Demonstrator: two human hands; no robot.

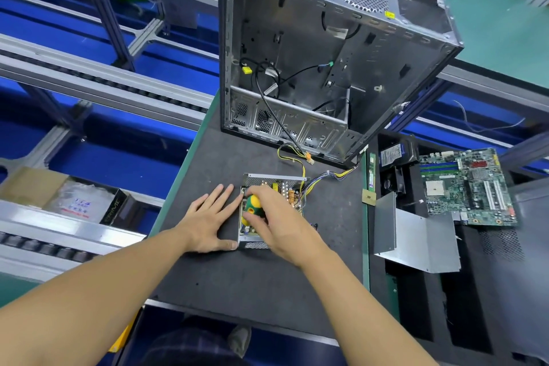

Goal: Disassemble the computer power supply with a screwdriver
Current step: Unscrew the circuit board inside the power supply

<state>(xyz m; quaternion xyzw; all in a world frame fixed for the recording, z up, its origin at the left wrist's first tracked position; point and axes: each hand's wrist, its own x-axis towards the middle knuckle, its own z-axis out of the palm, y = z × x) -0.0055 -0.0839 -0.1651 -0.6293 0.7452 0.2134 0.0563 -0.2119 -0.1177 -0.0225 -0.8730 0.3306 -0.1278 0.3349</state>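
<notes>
On the mat (252, 276), middle: power supply (285, 187), open on top, board showing, wires lead toward the case (312, 53).
Left hand (211, 217): flat on the mat, fingers straight and spread, thumb and fingertips touching the power supply's left edge.
Right hand (279, 217): above the board, fingers curled round the screwdriver (252, 203).
Screwdriver: green-yellow handle, tip hidden.
Right side: cover (416, 235), motherboard (469, 187).

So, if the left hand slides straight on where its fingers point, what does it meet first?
Probably the power supply: the left hand lies flat on the mat, its fingertips aimed at the supply's left wall, seemingly just short of it.
</notes>
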